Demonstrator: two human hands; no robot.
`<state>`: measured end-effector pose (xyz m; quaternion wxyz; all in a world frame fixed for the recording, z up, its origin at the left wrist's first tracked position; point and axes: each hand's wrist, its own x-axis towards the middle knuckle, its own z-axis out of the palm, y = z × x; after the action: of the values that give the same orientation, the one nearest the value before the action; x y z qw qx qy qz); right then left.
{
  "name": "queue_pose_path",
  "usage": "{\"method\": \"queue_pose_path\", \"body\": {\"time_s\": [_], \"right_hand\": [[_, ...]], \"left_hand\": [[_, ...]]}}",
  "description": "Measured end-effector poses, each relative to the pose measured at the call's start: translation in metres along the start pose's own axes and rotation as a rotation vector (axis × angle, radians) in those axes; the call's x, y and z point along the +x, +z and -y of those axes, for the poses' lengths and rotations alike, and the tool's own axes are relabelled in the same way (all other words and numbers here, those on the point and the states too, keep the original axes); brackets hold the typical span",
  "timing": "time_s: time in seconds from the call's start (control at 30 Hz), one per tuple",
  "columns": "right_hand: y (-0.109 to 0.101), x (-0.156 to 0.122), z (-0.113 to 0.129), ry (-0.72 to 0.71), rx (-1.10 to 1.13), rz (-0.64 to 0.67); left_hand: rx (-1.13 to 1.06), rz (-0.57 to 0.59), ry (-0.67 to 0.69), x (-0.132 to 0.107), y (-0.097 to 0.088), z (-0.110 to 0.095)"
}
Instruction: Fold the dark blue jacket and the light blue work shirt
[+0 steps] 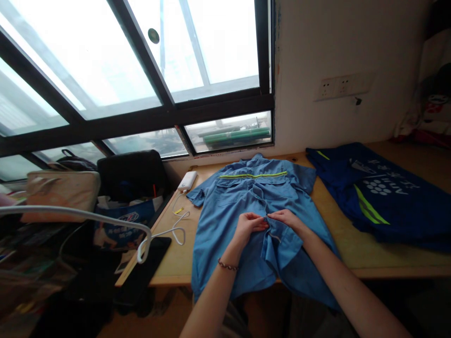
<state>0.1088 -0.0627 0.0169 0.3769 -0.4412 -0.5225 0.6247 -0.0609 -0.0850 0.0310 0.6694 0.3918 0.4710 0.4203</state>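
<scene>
A light blue short-sleeved work shirt [225, 234] lies front up, its collar toward the window and its hem hanging over the table's near edge. A yellow reflective stripe crosses its chest above two flap pockets. My left hand [251, 225], with a braided bracelet at the wrist, pinches the front placket from the left. Close against it, my right hand [287, 219] grips the other front edge, fingers closed. Between the fingertips the cloth is bunched, and any button there is too small to make out. Below the hands the front edges fall in loose folds.
Dark blue clothing [387, 197] with reflective stripes lies to the right on the wooden table [352, 257]. A white power bank [187, 180] with a cable sits at the table's left. Bags [63, 192] and a black chair [132, 173] stand farther left; a white cable [88, 214] crosses the foreground.
</scene>
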Motion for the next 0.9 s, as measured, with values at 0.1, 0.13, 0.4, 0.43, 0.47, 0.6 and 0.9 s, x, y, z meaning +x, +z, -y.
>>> {"method": "queue_pose_path", "body": {"time_s": [0.1, 0.13, 0.4, 0.43, 0.47, 0.6, 0.9], "right_hand": [[0.004, 0.0, -0.004, -0.029, -0.099, -0.074], [0.007, -0.001, -0.005, -0.066, -0.152, -0.111], [0.028, -0.013, -0.004, -0.376, -0.715, -0.337], [0.03, -0.014, -0.003, -0.378, -0.726, -0.333], [0.031, -0.015, -0.003, -0.377, -0.731, -0.326], [0.034, -0.015, -0.002, -0.38, -0.72, -0.296], [0.033, -0.012, -0.002, -0.376, -0.523, -0.203]], "left_hand": [[0.008, -0.002, -0.005, 0.001, 0.0, 0.002], [0.005, -0.001, -0.012, 0.001, 0.0, 0.002], [0.032, -0.084, 0.05, 0.004, 0.001, 0.007], [0.025, -0.096, 0.052, 0.005, 0.0, 0.008], [0.006, -0.105, 0.047, 0.006, 0.0, 0.01], [-0.123, -0.13, -0.013, 0.008, -0.003, 0.012], [-0.271, -0.161, -0.077, 0.006, -0.008, 0.006]]}}
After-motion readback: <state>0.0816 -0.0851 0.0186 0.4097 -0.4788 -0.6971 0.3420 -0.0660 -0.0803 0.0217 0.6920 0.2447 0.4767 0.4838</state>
